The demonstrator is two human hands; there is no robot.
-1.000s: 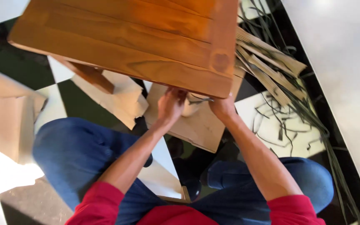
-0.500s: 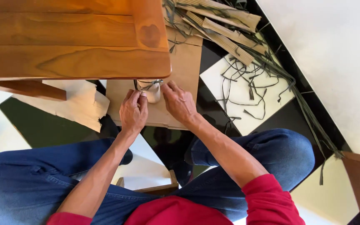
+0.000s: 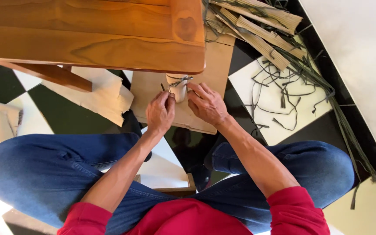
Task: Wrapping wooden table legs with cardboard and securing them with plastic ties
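Head view, left hand (image 3: 160, 113): pinched shut on a thin dark strip (image 3: 163, 89) beside the table leg (image 3: 178, 88).
Right hand (image 3: 207, 104): fingers curled against that pale leg, grip unclear.
Leg: stood under the wooden table (image 3: 92, 35) corner, on cardboard (image 3: 216, 65).
Floor, right: corrugated strips (image 3: 257, 30) and loose dark strands (image 3: 283, 91).

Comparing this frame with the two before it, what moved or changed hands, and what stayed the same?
The camera view swung, so the wooden table now sits level across the top. Both hands came out from under its edge: the left hand now pinches a thin dark strip, and the right hand touches the pale roll. The hands stayed close together at that roll, and the cardboard sheet and loose strips stayed on the floor.
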